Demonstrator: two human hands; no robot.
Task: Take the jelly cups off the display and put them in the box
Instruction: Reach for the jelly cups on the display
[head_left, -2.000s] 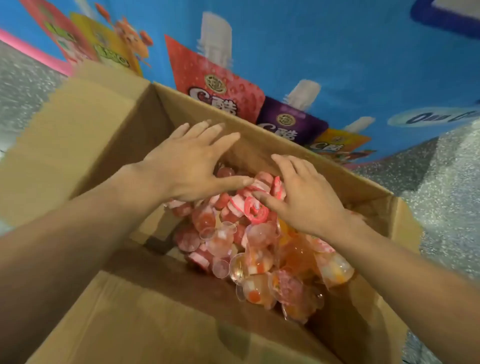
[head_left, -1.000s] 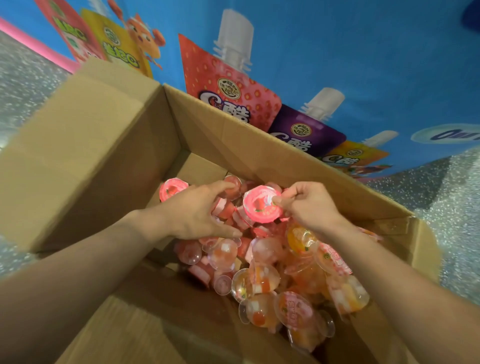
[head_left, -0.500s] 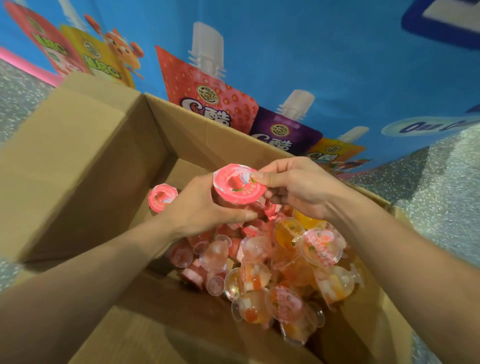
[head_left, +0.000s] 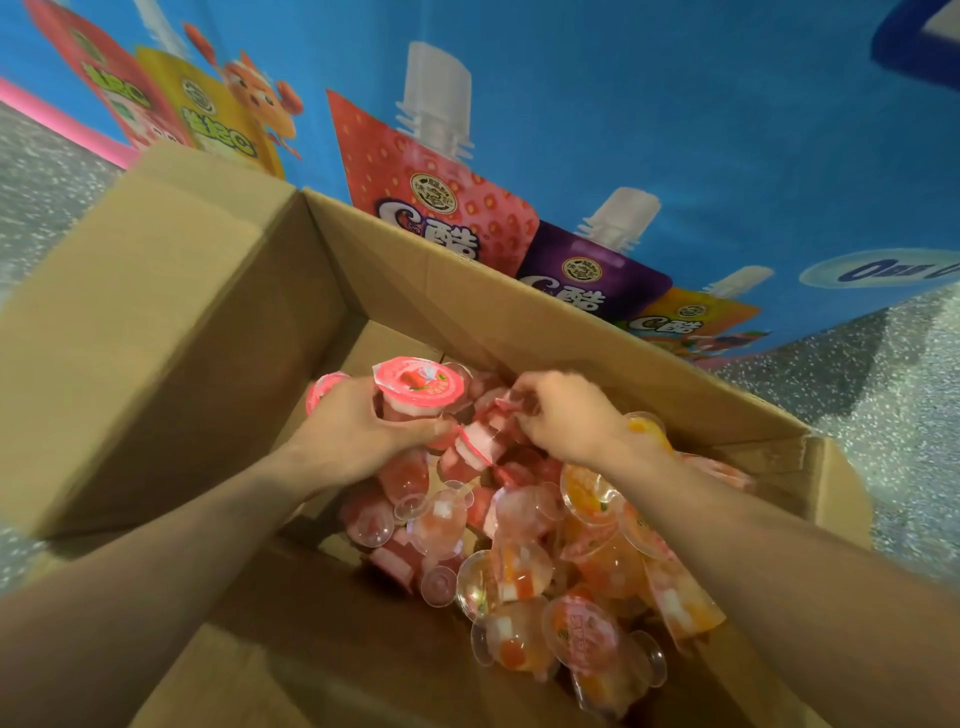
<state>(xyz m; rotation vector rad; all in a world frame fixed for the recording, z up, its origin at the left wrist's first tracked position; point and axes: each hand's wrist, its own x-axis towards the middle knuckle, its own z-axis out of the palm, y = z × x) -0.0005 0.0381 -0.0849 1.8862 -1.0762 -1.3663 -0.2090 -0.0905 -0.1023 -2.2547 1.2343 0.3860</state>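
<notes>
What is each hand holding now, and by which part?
The left hand grips a pink-lidded jelly cup around its body, lid up. The right hand pinches into the jelly cup pile; what it grips cannot be told.

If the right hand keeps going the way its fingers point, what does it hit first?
Probably the pink jelly cups right at its fingertips; the right hand points left and down into the pile. Depth is unclear, so it may already touch them.
</notes>
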